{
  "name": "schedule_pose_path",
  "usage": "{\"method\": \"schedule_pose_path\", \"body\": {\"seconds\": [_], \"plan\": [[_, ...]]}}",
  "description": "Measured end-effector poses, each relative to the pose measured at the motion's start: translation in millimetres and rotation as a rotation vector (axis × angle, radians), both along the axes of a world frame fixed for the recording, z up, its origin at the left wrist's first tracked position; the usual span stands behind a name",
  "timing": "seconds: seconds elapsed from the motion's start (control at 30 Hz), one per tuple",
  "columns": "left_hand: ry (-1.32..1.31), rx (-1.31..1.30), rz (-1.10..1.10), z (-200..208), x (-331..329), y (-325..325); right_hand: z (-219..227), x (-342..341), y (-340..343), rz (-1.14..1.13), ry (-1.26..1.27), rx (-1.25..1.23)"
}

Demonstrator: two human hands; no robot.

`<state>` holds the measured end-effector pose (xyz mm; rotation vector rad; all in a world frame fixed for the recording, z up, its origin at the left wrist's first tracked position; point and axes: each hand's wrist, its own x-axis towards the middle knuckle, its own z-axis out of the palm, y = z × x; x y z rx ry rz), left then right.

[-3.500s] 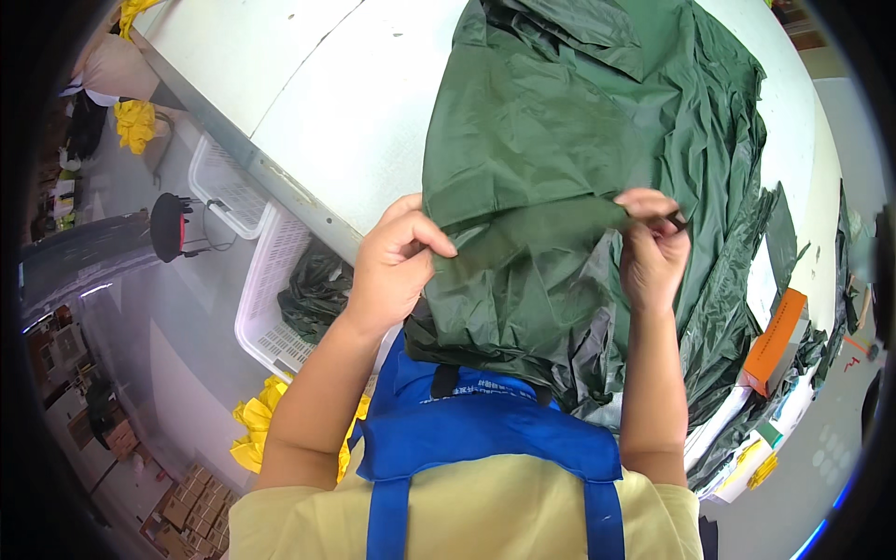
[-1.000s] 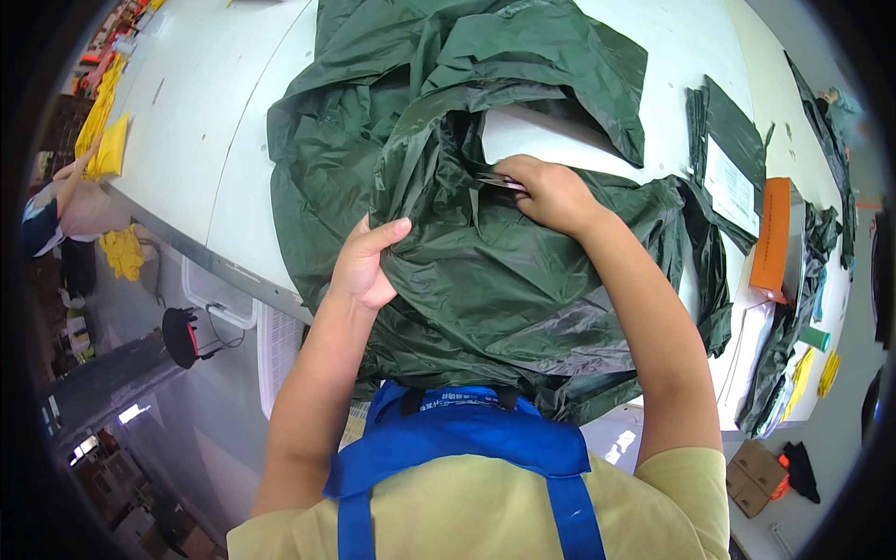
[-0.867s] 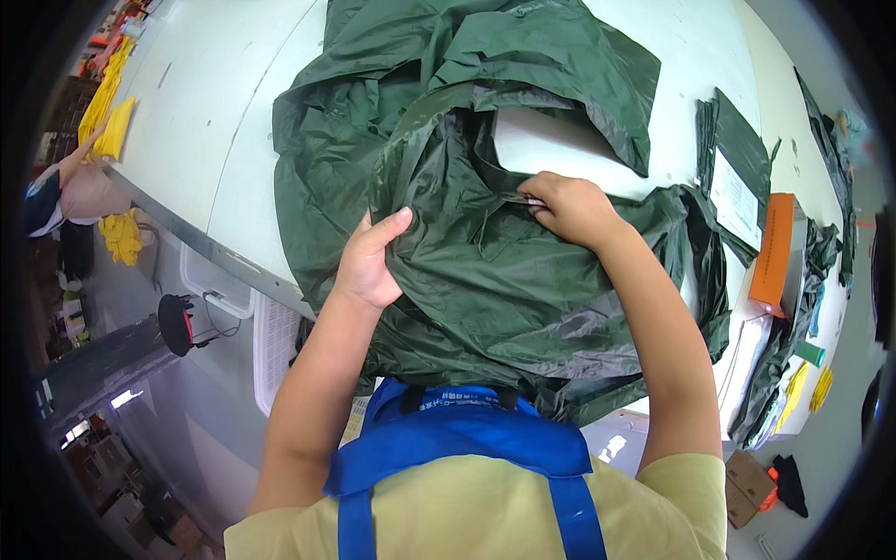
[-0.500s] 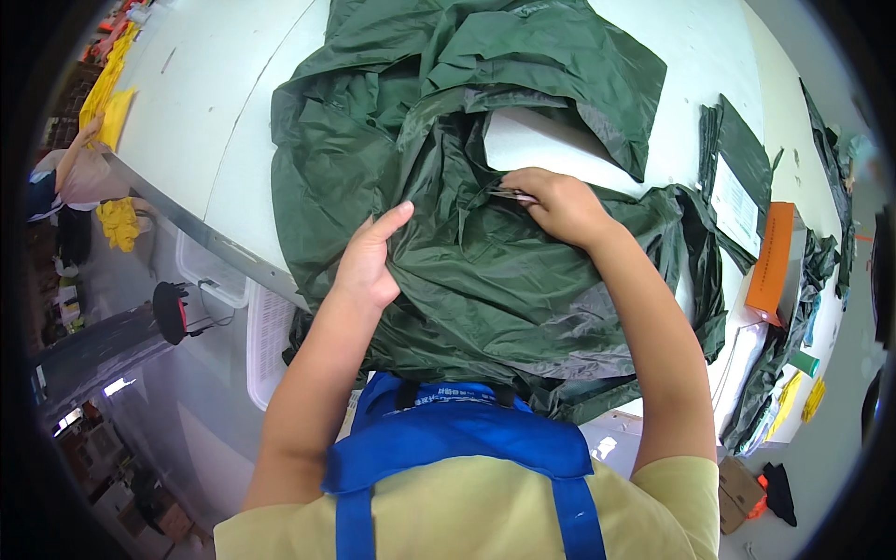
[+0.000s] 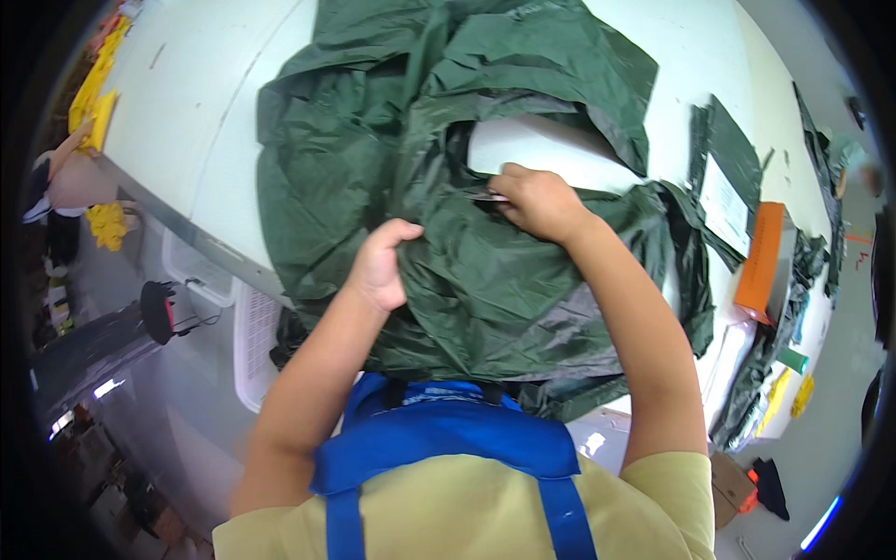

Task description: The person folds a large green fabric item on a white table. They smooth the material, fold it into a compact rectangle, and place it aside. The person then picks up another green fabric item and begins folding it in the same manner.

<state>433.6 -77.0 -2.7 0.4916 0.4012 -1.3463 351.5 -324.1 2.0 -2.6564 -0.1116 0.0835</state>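
Observation:
A large dark green garment (image 5: 336, 177) of thin, shiny fabric lies crumpled over the white table in front of me. My left hand (image 5: 381, 271) grips its near middle part, thumb on top; the other fingers are mostly hidden by folds. My right hand (image 5: 546, 207) is closed on small scissors (image 5: 483, 197), whose metal blades point left over the fabric. The blades sit just below an opening in the garment where the white table (image 5: 523, 145) shows through. Whether they touch the fabric, I cannot tell.
On the right lie a folded dark green packet (image 5: 733, 149) with a white label, an orange box (image 5: 763, 257) and dark fabric. White plastic baskets (image 5: 250, 350) stand below the table's left edge. At far left, another person's hand (image 5: 84, 133) holds yellow fabric.
My left thumb has bent down and inward toward the fabric. My right hand with the scissors has shifted slightly left. The whole view has drifted a little.

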Motion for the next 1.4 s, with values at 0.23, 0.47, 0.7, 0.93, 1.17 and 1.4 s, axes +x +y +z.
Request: {"method": "schedule_pose_path", "body": {"seconds": [0.23, 0.47, 0.7, 0.93, 1.17, 1.4], "plan": [[-0.206, -0.045, 0.049, 35.8, 6.1, -0.8, 42.9, -45.2, -32.8, -0.572, -0.224, 1.337], [-0.515, -0.029, 0.073, 81.9, 6.7, -8.8, 74.4, -94.5, -30.0, -0.459, -0.575, 1.242], [-0.497, 0.043, 0.119, 92.0, 7.9, -13.9, 81.2, -96.6, -14.7, -0.515, -0.750, 1.516], [-0.537, 0.140, 0.219, 68.8, 28.1, 5.7, 83.8, -113.5, 5.2, -0.418, -0.729, 1.256], [-1.902, 0.715, 0.058, 85.8, 21.7, -3.7, 93.1, -116.7, 35.3, -0.359, -0.684, 0.919], [-2.191, 0.112, -0.842, 59.7, -33.0, -47.8, 84.2, -132.1, 28.4, -0.853, -0.242, 1.064]]}}
